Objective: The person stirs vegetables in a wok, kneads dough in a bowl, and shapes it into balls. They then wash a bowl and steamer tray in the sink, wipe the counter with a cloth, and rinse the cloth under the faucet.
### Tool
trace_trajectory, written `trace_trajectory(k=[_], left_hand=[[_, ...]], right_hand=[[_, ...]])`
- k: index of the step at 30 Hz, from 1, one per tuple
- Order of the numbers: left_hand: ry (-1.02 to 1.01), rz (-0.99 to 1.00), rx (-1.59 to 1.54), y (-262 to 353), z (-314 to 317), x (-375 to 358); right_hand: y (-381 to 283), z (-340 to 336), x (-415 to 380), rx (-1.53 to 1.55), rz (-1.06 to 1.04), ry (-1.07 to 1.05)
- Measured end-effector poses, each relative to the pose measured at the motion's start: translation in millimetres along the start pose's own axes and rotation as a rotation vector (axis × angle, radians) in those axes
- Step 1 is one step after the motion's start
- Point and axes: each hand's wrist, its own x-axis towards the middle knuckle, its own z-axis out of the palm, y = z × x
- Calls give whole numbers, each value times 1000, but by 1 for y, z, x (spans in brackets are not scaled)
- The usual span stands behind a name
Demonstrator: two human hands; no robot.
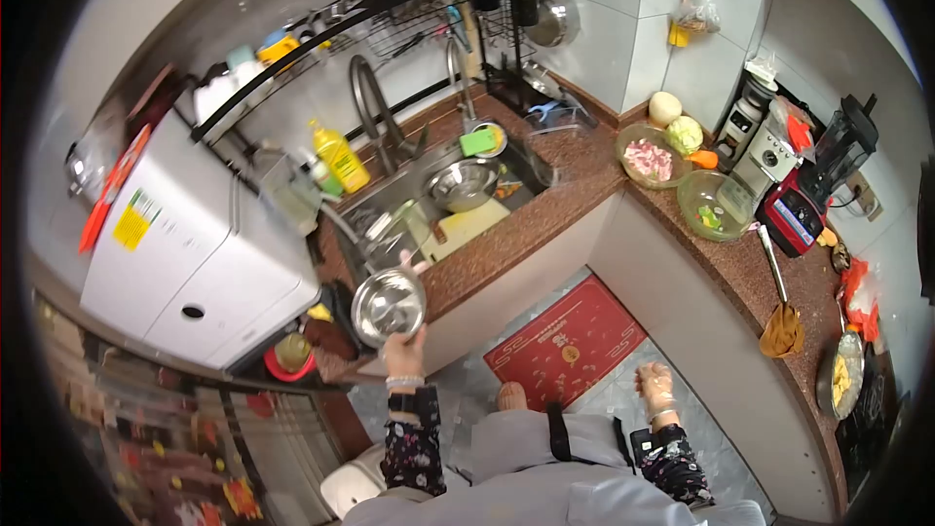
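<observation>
My left hand (pixel 404 353) grips the near rim of a shiny steel bowl (pixel 389 304), held over the counter's front edge at the sink's left end. Only reflections show inside it. My right hand (pixel 655 385) hangs above the floor at my right side, its fingers curled in with nothing visible in them. Beyond the bowl is the sink (pixel 390 197). A metal colander-like bowl (pixel 463 184) and a pale yellow cutting board (pixel 474 227) sit in it, below a curved tap (pixel 365 102).
A yellow detergent bottle (pixel 339 158) stands behind the sink, left of a green sponge (pixel 477 142). The right counter carries a bowl of cut meat (pixel 650 162), a clear bowl (pixel 716 206), a blender (pixel 828 170) and a pan (pixel 845 380). A red mat (pixel 568 339) covers part of the floor.
</observation>
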Motion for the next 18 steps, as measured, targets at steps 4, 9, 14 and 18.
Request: trace_trajectory(k=[4, 9, 14, 18], left_hand=[[22, -79, 12, -6, 5, 17], [-29, -416, -870, -12, 18, 7], [-430, -894, -1630, 65, 8, 6], [-413, -589, -1468, 108, 8, 50]], right_hand=[[-43, 38, 8, -34, -58, -51], [-34, 49, 20, -142, 38, 4], [-48, 37, 81, -96, 25, -27], [-75, 27, 141, -45, 10, -62]])
